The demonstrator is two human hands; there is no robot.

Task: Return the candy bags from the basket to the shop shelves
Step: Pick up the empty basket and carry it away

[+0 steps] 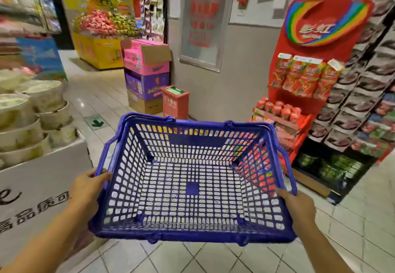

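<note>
We are gripping the blue basket (192,178) at the lower centre of the frame, left hand (87,189) curled over its left rim, right hand (296,206) over its right rim, keeping it level. It is showing no candy bags inside; candy bags (303,78) are hanging on the red display stand (320,44) at upper right, so the returning is probably done.

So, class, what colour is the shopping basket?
Blue, all over: the basket, seen best in the head view.
</note>
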